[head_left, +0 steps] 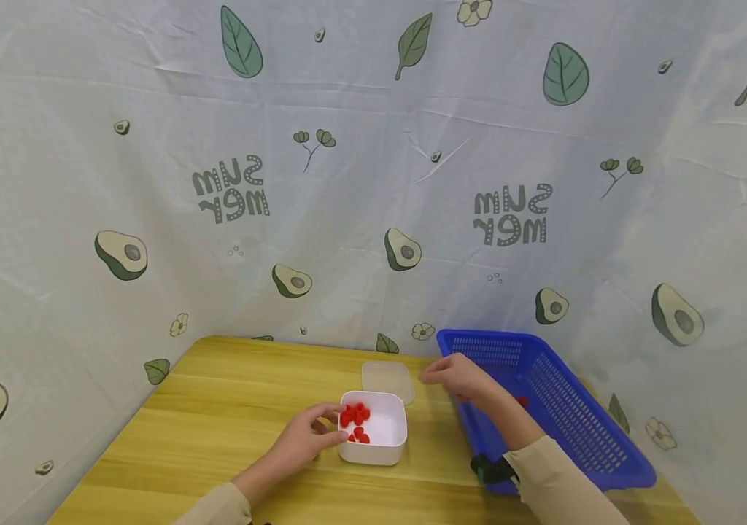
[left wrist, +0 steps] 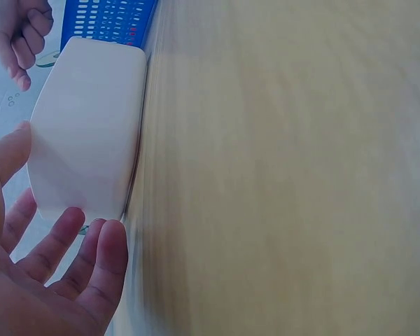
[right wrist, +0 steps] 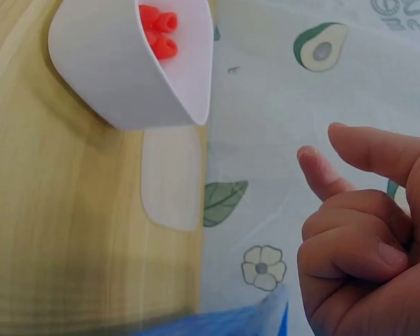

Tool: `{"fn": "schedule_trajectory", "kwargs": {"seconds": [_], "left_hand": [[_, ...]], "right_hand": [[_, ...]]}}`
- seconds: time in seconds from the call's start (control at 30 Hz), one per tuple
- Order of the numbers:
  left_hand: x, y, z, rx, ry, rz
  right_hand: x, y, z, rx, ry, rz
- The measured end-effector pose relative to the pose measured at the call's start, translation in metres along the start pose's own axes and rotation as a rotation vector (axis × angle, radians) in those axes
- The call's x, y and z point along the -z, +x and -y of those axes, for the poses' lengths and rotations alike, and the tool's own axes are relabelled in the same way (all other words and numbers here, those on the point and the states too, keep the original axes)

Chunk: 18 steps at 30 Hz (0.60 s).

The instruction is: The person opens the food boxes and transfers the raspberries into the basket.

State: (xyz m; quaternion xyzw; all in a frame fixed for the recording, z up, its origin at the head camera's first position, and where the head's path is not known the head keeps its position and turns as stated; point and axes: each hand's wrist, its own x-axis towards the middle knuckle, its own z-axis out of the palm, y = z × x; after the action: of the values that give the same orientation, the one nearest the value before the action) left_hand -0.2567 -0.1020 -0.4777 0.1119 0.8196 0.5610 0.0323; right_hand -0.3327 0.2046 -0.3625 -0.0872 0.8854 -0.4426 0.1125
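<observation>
A white square box (head_left: 386, 423) stands on the table with several red raspberries (head_left: 355, 414) inside, gathered on its left. My left hand (head_left: 308, 437) is at the box's left side, thumb by the front corner and fingers against the wall; they look spread and relaxed in the left wrist view. My right hand (head_left: 462, 378) hovers over the near-left edge of a blue basket (head_left: 583, 408). In the right wrist view its thumb and index finger are apart with nothing between them, while the other fingers curl in. A red piece (head_left: 522, 401) lies in the basket, partly hidden by the right forearm.
Behind the box a translucent lid (head_left: 388, 379) lies flat on the wooden table (head_left: 249, 394). A dark object (head_left: 492, 469) is at the right cuff, beside the basket's front. A printed curtain (head_left: 347, 182) hangs along the back and sides.
</observation>
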Motion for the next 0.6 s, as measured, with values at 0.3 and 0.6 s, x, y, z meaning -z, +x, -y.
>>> {"fn": "schedule_trajectory", "kwargs": {"seconds": [0.3,0.6], "left_hand": [[-0.001,-0.001,0.000,-0.008,0.000,-0.002],[-0.001,0.000,0.000,-0.010,-0.002,0.002]], "right_hand": [[-0.026,0.006,0.004,-0.015,0.005,0.081],[-0.048,0.011,0.008,0.044,0.063,0.199]]}}
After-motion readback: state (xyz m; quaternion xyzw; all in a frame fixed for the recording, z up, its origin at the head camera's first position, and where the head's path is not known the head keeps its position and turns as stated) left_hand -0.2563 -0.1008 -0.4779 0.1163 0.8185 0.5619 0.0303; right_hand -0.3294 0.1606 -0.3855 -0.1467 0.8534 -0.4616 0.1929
